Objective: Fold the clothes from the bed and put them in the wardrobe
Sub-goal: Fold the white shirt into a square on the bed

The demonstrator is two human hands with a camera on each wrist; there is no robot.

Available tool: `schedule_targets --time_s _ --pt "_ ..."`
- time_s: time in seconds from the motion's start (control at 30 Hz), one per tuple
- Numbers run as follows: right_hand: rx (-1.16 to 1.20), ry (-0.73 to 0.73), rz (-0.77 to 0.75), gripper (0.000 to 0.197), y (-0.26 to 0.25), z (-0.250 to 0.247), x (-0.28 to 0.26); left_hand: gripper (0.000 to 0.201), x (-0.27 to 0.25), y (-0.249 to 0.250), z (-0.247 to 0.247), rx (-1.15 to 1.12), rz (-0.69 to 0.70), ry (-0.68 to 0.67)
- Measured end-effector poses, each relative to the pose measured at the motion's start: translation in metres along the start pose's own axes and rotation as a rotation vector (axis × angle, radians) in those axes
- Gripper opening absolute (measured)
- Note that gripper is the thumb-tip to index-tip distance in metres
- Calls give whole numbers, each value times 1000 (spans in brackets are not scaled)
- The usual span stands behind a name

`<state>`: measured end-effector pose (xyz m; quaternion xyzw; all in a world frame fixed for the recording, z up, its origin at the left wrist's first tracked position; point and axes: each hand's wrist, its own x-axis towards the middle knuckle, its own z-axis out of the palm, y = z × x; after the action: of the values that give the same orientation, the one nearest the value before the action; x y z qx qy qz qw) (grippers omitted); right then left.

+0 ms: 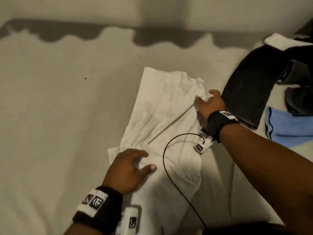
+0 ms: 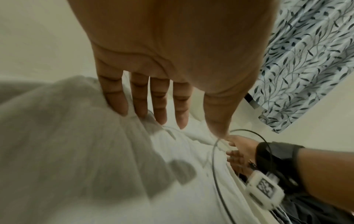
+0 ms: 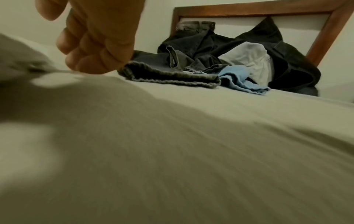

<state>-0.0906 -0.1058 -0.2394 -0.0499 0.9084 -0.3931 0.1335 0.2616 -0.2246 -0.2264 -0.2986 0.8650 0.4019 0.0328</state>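
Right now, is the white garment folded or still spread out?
Partly folded: the white garment lies as a narrow strip on the bed, left hand flat on it, right hand gripping its edge.

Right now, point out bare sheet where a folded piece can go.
Left of the white garment, the bed sheet lies bare up to the wall. Crowded on the right: dark clothes and blue cloth.

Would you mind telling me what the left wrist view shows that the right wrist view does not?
Only the left wrist view shows the left hand with straight fingers pressing the white garment, plus a leaf-patterned curtain. Only the right wrist view shows the wooden headboard and the light blue cloth in the pile. Both show the right hand gripping the garment's edge, and the bed sheet.
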Motion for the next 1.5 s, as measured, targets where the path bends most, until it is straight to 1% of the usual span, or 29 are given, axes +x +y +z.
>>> schedule_targets --time_s 0.1,0.17,0.2,0.23,0.27,0.33,0.4,0.47,0.5,0.53,0.63,0.73,0.77,0.8,0.9,0.93,1.0,1.03,1.07,1.1,1.17,1.23,1.3,1.33,1.43,1.5 --pt "103 -125 -57 75 15 1 -87 43 -8 7 -13 -27 20 123" --pt "51 -241 -24 83 44 -7 -154 40 -21 5 -17 -65 -47 184" --pt "6 -285 5 82 57 -14 -186 41 -29 1 -16 -90 -91 206" --pt "-30 -313 32 78 69 -21 -218 44 -43 -5 -14 -93 -132 217" --pt "-63 -316 35 70 78 -26 -240 50 -52 -12 -11 -66 -163 218" --pt "-158 -333 28 55 89 -28 -268 66 -82 -26 -2 29 -217 198" --pt "-205 -341 50 50 88 -29 -274 77 -111 -39 7 44 -268 176" --pt "-182 -345 98 43 86 -31 -272 87 -131 -50 12 74 -305 133" --pt "-176 -358 76 44 87 -34 -274 88 -140 -53 13 102 -308 109" --pt "-172 -361 53 44 90 -35 -276 84 -146 -56 14 122 -309 93" --pt "-218 -357 31 29 91 -40 -276 61 -157 -64 14 120 -347 86" --pt "-332 -305 93 34 97 -54 -270 33 -169 -67 13 148 -418 57" --pt "-366 -290 115 33 102 -59 -269 24 -171 -68 12 148 -432 61" --pt "-388 -285 129 29 107 -62 -269 19 -172 -70 10 137 -445 77" --pt "-378 -307 137 23 111 -63 -276 24 -172 -75 8 84 -464 109" --pt "-353 -318 131 29 110 -60 -278 25 -172 -76 9 69 -467 108" --pt "-301 -355 151 56 107 -54 -283 22 -172 -77 12 31 -481 103" --pt "-303 -374 153 66 106 -52 -284 21 -173 -76 14 4 -493 101" --pt "-326 -380 148 68 107 -50 -283 22 -175 -74 16 -3 -504 88" --pt "-348 -368 131 63 109 -51 -280 25 -177 -73 18 22 -502 59" --pt "-374 -317 132 45 112 -58 -274 28 -180 -73 20 115 -478 17" --pt "-354 -278 155 32 113 -66 -273 27 -183 -74 18 129 -468 30" --pt "-345 -257 168 28 113 -66 -274 26 -183 -75 15 114 -470 35" --pt "-352 -263 161 29 111 -65 -277 25 -183 -76 15 116 -471 27" --pt "-307 -321 141 53 109 -54 -284 25 -185 -76 15 117 -468 9" --pt "-266 -337 106 63 108 -51 -286 27 -185 -78 15 113 -462 17"
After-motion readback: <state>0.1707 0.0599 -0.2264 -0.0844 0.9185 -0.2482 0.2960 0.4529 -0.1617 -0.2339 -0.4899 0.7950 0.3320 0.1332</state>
